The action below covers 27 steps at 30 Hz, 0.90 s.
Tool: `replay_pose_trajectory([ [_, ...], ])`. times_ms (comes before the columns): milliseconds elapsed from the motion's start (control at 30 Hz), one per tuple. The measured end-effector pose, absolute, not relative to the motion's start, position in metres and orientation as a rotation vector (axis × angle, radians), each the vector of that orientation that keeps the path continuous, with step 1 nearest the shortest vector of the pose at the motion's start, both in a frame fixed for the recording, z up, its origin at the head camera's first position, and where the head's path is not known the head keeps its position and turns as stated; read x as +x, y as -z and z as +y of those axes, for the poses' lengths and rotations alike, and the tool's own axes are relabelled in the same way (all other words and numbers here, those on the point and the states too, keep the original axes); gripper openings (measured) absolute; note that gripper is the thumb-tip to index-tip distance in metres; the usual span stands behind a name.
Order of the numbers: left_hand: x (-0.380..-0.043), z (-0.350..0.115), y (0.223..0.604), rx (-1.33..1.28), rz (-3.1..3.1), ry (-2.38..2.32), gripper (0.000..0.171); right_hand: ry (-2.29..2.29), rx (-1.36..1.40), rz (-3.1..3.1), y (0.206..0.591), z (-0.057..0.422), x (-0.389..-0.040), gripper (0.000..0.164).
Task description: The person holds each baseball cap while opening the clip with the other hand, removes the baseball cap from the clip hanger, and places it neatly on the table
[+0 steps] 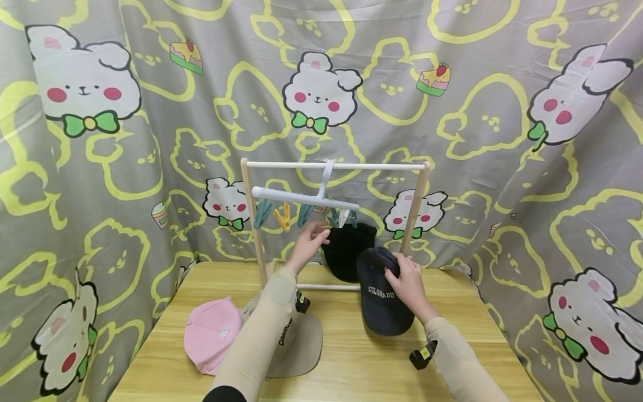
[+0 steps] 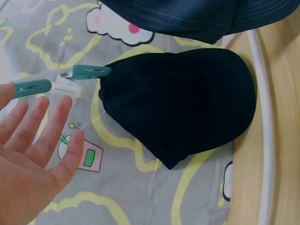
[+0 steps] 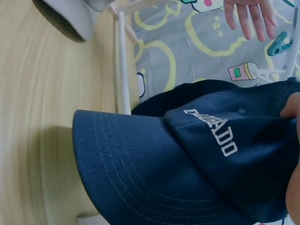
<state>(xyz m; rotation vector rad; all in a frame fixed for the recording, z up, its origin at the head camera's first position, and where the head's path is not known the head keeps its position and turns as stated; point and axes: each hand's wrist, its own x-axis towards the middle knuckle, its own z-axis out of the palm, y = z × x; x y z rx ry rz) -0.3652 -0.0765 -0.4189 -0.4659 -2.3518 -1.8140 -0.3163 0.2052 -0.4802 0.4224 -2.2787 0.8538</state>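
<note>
A navy cap (image 1: pixel 384 296) with white "COLORADO" lettering is gripped at its crown by my right hand (image 1: pixel 409 279), brim pointing down. In the right wrist view its stitched brim (image 3: pixel 126 168) faces the camera. My left hand (image 1: pixel 308 245) is raised just below the white hanger (image 1: pixel 301 196). In the left wrist view its fingers are spread and fairly straight, the thumb near a teal clip (image 2: pixel 33 87). Behind both hands a black cap (image 2: pixel 183 98) hangs from another teal clip (image 2: pixel 89 71), beside a white clip (image 1: pixel 344 218).
The hanger hooks on a rack (image 1: pixel 377 166) with wooden posts. More teal clips and a yellow clip (image 1: pixel 283 216) hang at its left. A pink cap (image 1: pixel 211 335) and a beige cap (image 1: pixel 303 346) lie on the wooden table (image 1: pixel 351 368), left of centre. A patterned curtain surrounds everything.
</note>
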Motion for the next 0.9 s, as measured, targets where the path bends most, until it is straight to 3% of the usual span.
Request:
replay_pose_trajectory([
  [900, -0.348, -0.095, 0.438, -0.416, -2.333, 1.762, 0.04, -0.883, 0.939, -2.376, 0.492, 0.206, -0.319, 0.029],
])
